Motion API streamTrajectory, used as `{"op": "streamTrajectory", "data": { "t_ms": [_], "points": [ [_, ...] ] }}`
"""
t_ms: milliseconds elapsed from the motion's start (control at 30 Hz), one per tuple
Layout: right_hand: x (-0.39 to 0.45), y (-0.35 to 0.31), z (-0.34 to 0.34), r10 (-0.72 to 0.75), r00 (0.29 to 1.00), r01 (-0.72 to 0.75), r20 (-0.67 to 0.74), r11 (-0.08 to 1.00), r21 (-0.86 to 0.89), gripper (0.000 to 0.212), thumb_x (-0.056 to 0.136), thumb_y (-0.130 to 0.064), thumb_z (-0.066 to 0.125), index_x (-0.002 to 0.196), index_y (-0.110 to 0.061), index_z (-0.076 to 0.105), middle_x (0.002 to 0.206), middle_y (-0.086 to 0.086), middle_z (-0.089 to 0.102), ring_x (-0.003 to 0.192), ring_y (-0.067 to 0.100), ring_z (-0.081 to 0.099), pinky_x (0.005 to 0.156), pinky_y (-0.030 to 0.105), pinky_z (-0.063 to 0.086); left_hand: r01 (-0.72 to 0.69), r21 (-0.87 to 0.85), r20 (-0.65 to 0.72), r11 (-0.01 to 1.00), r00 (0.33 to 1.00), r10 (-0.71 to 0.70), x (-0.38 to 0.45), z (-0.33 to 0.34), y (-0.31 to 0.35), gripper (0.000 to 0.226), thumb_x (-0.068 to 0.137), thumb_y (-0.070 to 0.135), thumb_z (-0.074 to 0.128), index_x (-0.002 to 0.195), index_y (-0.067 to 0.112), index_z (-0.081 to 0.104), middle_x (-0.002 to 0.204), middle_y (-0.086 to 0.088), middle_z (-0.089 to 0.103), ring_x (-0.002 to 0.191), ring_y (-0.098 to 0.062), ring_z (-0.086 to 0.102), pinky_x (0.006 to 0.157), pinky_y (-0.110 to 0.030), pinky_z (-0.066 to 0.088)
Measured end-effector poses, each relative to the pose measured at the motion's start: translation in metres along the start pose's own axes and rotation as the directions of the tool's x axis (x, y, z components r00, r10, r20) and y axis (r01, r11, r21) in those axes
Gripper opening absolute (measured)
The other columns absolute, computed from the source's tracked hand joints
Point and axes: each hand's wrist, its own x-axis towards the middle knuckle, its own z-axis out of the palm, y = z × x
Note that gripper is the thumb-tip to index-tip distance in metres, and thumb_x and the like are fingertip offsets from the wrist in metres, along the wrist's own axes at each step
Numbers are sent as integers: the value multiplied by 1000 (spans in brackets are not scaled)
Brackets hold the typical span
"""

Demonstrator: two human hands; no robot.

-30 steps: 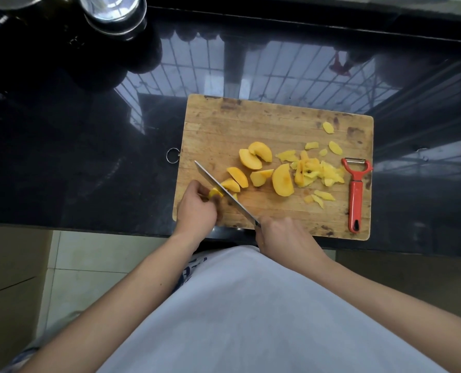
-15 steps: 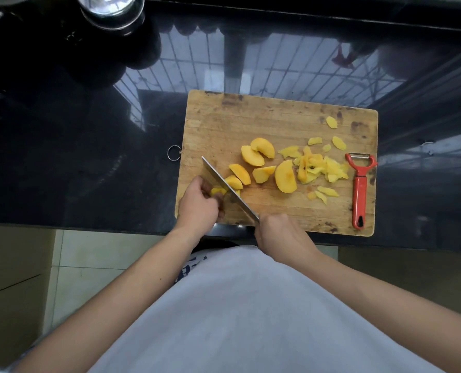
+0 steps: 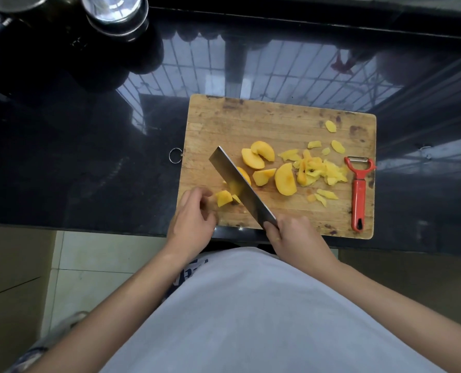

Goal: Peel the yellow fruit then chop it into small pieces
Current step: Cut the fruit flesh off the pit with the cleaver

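Now we are working at a wooden cutting board [image 3: 277, 125] lying on a dark, shiny counter [image 3: 89, 157] in the middle of the frame. Our right hand [image 3: 296, 238] is gripping the handle of a knife [image 3: 242, 188] at the board's lower edge, the blade slanting up and to the left. Our left hand [image 3: 193, 224] is hovering at the lower left corner of the board with fingers loosely curled, holding nothing, just beside a small fruit piece [image 3: 224, 198]. Larger fruit slices [image 3: 285, 179] are lying in the middle of the board, right of the blade, and a heap of peels [image 3: 320, 172] is sitting further right. A red peeler [image 3: 358, 195] is resting along the right edge. Two metal pots [image 3: 116, 12] are standing at the upper left of the frame
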Motion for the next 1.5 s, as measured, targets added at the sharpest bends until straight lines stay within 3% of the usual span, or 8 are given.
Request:
{"op": "streamTrajectory", "data": {
  "t_ms": [100,233,400,667,967,1167,1333,1500],
  "points": [
    [-2,3,-1,12,1000,-12,-17,1000,-17,23,105,-27,50,91,-14,64,69,-1,55,64,20,56,51,30,39,-23,29,7,999,1000,22,2,1,2,37,93,27,73,126,27,56,116,11,52,97,-14,57,81,-35,49],
    [-3,-1,-2,-25,1000,25,3,997,-77,24,105,-27,49,99,-12,67,72,0,54,67,24,53,58,34,38,-50,24,-68,998,996,51,5,9,8,30,95,36,73,119,22,61,109,8,56,97,-17,59,80,-37,51],
    [-3,-2,-3,-25,1000,27,18,997,-73,25,105,-29,48,101,-13,67,77,5,62,71,26,59,62,40,51,-93,5,-134,996,987,92,10,12,10,15,96,18,72,110,16,69,100,7,57,90,-16,57,79,-32,47],
    [-4,-2,-3,-100,993,111,59,965,-238,28,104,-28,46,99,-11,68,83,9,68,75,29,62,64,39,48,-133,-1,-151,991,980,132,11,12,-5,12,92,5,71,101,14,71,97,2,64,83,-15,56,73,-30,46],
    [0,-7,-8,-82,990,115,114,940,-321,23,104,-23,46,94,-13,64,66,1,47,64,29,51,56,35,37,-240,52,-178,969,953,246,11,14,-8,17,89,-1,71,102,10,74,97,-3,71,80,-11,54,71,-25,38],
    [20,-20,2,-47,993,74,112,967,-243,17,102,-19,50,92,-14,63,73,3,52,71,29,56,58,37,46,-248,66,-156,967,954,255,11,13,-8,16,89,-3,71,98,10,71,95,-4,72,86,-24,63,72,-33,48],
    [20,-15,3,-21,997,32,74,989,-147,24,104,-23,52,89,-11,67,73,4,58,65,22,56,51,35,44,-263,131,-111,956,954,277,6,10,-4,15,92,5,72,103,12,63,104,1,61,89,-21,58,72,-34,45],
    [12,-15,-8,-2,999,2,37,1000,-8,27,106,-27,50,81,-20,58,68,2,58,60,18,55,47,29,37,-468,361,39,807,872,488,4,3,-3,31,92,8,72,121,15,67,123,-4,62,94,-28,63,64,-33,46]
  ]
}}
